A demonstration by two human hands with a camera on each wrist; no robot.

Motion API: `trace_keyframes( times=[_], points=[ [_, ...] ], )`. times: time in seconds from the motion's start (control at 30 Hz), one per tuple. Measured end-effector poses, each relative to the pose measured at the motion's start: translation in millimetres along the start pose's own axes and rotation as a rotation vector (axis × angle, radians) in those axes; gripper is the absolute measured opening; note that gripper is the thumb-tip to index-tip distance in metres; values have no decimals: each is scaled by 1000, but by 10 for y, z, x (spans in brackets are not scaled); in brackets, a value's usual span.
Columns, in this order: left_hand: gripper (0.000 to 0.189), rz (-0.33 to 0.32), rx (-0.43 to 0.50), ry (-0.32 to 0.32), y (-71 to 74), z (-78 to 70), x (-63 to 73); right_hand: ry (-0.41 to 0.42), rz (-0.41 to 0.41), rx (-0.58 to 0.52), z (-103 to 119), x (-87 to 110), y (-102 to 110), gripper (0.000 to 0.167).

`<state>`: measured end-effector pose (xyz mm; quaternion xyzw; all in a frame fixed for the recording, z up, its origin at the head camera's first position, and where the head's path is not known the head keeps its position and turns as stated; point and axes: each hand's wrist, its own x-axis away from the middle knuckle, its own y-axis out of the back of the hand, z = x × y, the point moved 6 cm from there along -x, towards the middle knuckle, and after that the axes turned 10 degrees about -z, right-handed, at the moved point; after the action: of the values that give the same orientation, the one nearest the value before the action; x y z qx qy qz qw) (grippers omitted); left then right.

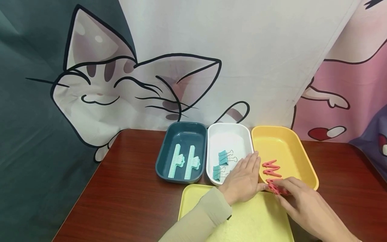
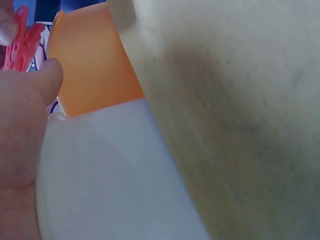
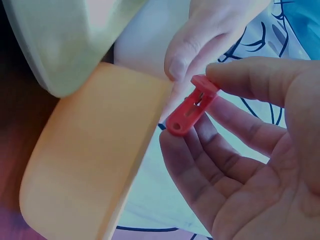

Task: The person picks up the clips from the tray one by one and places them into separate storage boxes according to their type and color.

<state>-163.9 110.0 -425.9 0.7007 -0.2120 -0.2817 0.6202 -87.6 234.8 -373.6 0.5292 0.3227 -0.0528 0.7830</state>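
Observation:
My right hand (image 1: 302,201) pinches a red clothespin (image 3: 192,106) between thumb and fingers, over the near edge of the yellow bin (image 1: 306,161). Inside that bin lie several red clothespins (image 1: 272,172), and the lowest are partly hidden by the fingers. My left hand (image 1: 244,176) lies palm down with straight fingers across the near right side of the white bin (image 1: 231,129), beside the yellow one. Its thumb is close to the held clothespin; whether they touch I cannot tell. Two teal binder clips (image 1: 223,158) sit in the white bin, one partly covered by the left hand.
A dark blue bin (image 1: 188,126) at the left of the row holds two mint ruler clips (image 1: 190,163). Below the bins is a pale yellow tray (image 1: 257,222) on the brown table (image 1: 121,195). Behind hangs a cloth (image 1: 257,43) with cartoon cats.

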Motion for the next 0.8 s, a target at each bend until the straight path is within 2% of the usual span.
trace_keyframes(
  times=[0.13,0.47,0.63,0.8],
  points=[
    [85,-4,6,-2,-4,-2,2,31,-48,-1,-26,-85,33,45],
    [85,-10,12,-6,1,2,3,31,-59,20,-97,-272,40,40],
    [84,-3,4,-4,6,5,1,-26,-19,21,-197,-336,16,40],
    [85,-4,3,-8,9,1,-2,-64,-29,22,-286,-383,49,37]
  ],
)
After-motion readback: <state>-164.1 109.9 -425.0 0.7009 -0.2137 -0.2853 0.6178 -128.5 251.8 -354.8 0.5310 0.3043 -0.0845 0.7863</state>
